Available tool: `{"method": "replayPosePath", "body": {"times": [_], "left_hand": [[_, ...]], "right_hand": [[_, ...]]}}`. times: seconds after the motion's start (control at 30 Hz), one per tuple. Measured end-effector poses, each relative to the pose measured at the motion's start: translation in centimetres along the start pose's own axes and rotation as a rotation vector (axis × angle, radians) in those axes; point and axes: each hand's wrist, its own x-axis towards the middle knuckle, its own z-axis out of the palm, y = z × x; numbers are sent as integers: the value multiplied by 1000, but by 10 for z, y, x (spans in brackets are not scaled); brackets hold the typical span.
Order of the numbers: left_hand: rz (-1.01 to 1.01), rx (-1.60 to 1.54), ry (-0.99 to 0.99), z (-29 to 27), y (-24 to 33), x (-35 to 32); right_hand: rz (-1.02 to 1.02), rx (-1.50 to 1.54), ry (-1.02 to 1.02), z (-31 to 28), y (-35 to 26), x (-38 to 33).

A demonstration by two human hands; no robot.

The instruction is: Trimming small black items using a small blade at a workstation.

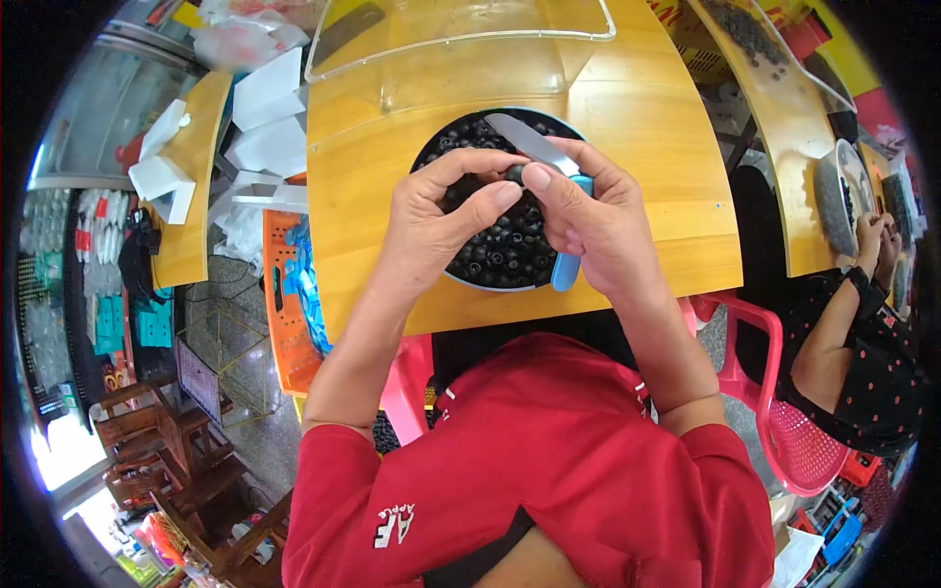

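A round bowl full of small black round parts, some with ring-shaped ends, stands on the table before me. Above it both hands meet. Thumb and forefinger of my left hand pinch one small dark round part. My right hand is closed round a knife with a blue handle; its thumb tip also presses at the small part. The knife's broad silver blade points up and to the left, over the far side of the bowl.
A clear plastic bin stands beyond the bowl on the yellow wooden table. Left of the table is an orange crate with blue plastic. At right, another person's hands work at a second table, by a pink chair. Wooden stools stand lower left.
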Motion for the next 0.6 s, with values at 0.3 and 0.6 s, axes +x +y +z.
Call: {"method": "replayPosePath", "body": {"times": [0.3,0.6], "left_hand": [[18,-108,60,8,-10,-3],[303,351,27,10,-2,1]], "right_hand": [[11,-16,3,-3,1,0],[-44,-298,70,2,-7,1]]}}
